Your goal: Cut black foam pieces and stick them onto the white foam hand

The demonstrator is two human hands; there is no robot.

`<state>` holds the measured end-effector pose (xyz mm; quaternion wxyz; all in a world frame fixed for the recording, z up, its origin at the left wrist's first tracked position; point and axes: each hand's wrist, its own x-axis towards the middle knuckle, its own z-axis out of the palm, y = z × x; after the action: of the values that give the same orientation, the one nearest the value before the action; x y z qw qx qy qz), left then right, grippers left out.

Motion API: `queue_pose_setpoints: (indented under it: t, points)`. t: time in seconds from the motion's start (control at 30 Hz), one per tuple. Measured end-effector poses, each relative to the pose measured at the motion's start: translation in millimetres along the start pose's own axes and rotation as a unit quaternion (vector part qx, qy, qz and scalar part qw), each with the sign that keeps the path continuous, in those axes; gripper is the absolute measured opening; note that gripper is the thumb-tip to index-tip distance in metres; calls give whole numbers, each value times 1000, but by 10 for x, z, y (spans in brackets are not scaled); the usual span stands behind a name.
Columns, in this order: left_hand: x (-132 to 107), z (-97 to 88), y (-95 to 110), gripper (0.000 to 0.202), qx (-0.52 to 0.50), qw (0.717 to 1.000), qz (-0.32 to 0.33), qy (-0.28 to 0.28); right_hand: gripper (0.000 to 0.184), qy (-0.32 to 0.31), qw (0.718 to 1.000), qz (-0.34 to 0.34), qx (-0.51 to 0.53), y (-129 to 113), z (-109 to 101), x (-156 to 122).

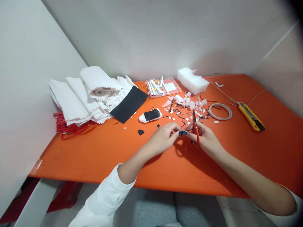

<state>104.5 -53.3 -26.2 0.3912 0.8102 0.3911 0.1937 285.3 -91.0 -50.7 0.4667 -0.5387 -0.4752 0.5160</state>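
My right hand (208, 138) is closed around a pair of red-handled scissors (198, 134), the blades pointing away from me. Its thumb and fingertips also meet those of my left hand (165, 137) at a tiny black piece (181, 133). My left hand is closed in a pinch on that piece; dark nails make its outline hard to see. To the left of the hands lies a white foam shape (143, 118) with overlapping black pieces covering its top. Small black cut-outs (140, 132) rest on the table nearer me, and a black sheet (129, 104) leans on the white paper.
White and black scraps (187, 104) litter the orange table (99, 160) beyond my hands. Farther back are a white foam block (193, 81) and a clear case (171, 85) with markers. A tape roll (220, 112) and yellow utility knife (252, 116) lie right; folded white paper (78, 101) lies left.
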Motion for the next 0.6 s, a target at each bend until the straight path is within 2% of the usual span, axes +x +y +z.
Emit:
queue_pose_setpoints:
  t: [0.23,0.33,0.43,0.5,0.6]
  points:
    - [1,71,3,12,-136,988,-55,47,35,-18,1000,13,9,-32,-5,-37]
    - [19,72,-19,14,-248,961,-80,92,33,-100,994,32,14,-4,-16,-82]
    - [31,57,-20,22,-342,930,-91,100,34,-193,981,30,-16,32,-6,-141]
    - [27,48,-2,25,-365,922,-98,86,35,-221,974,21,-43,51,7,-173]
    - [12,47,30,26,-365,923,-100,76,36,-226,972,4,-62,57,17,-194]
